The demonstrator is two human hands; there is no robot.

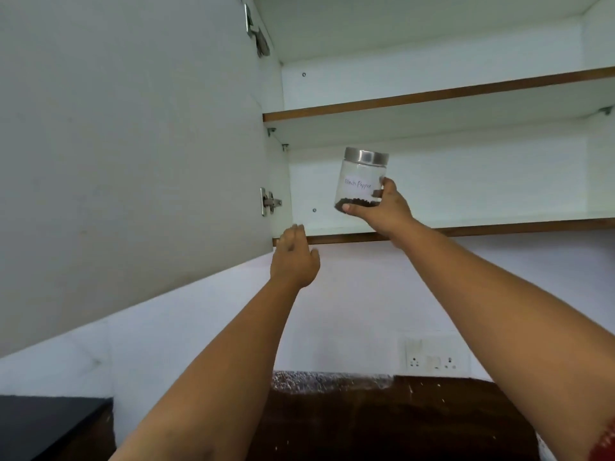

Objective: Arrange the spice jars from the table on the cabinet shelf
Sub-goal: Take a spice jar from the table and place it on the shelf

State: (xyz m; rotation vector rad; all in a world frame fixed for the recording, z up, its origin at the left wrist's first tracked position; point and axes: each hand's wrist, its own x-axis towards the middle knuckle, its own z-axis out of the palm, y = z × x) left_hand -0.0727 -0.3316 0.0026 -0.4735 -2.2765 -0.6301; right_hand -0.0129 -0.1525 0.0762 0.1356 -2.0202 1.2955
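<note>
My right hand [382,211] grips the pepper jar [361,179] from below, just above the lower shelf [499,227]. My left hand [294,257] is open and empty. Next I must set the jar down upright.

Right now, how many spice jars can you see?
1: the black pepper jar, held in the right hand in front of the lower shelf. Others may sit outside the view.

Bare forearms; a red patterned sleeve [604,440] edges the right arm.
</note>
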